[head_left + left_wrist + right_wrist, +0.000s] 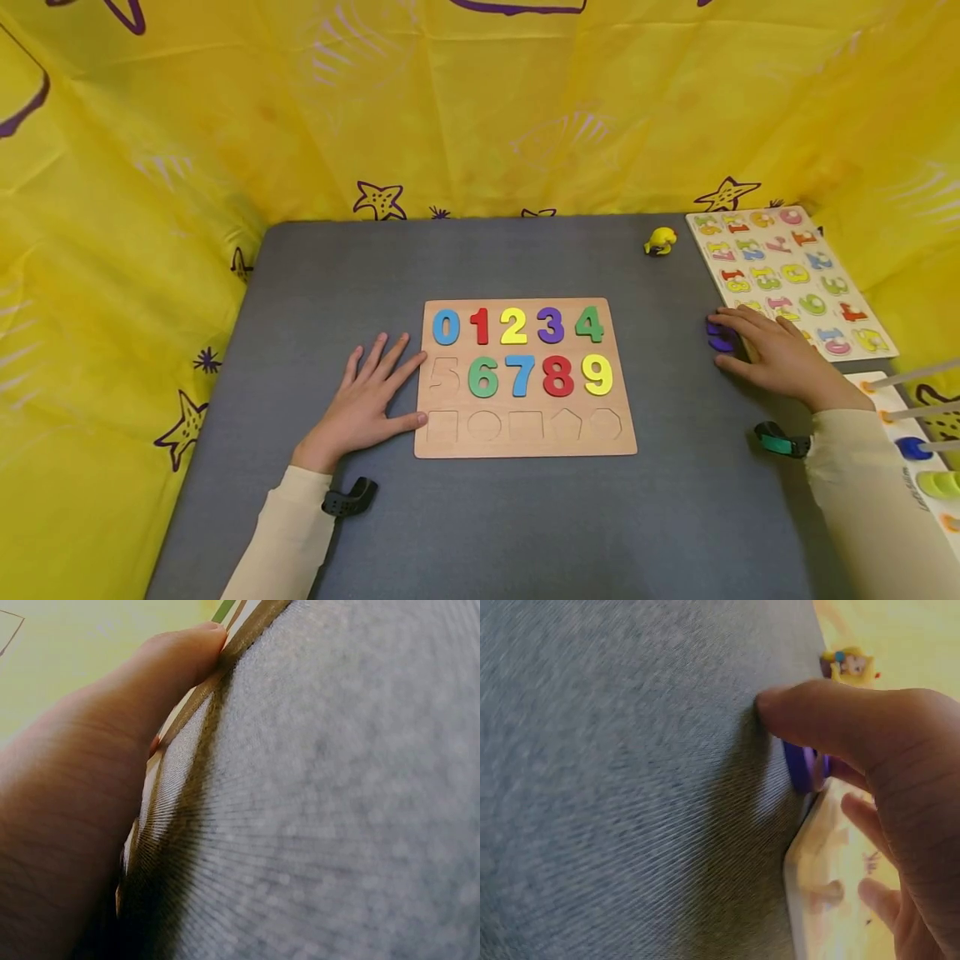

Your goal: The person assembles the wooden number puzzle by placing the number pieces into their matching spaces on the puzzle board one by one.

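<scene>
The right hand (780,357) curls round a purple numeral (722,342) well right of the number board (525,448) the spread left hand (363,410) touches.

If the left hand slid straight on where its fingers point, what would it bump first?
Likely the wooden number board: the left hand has its thumb on the board's edge, its index fingertip seemingly too.

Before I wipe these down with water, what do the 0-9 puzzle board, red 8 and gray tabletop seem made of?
0-9 puzzle board: probably wood, matte, given its tan face.
Red 8: perhaps smooth painted wood or plastic; solid color hides grain.
Gray tabletop: seemingly fabric, matte, with fine ridges up close.
</scene>
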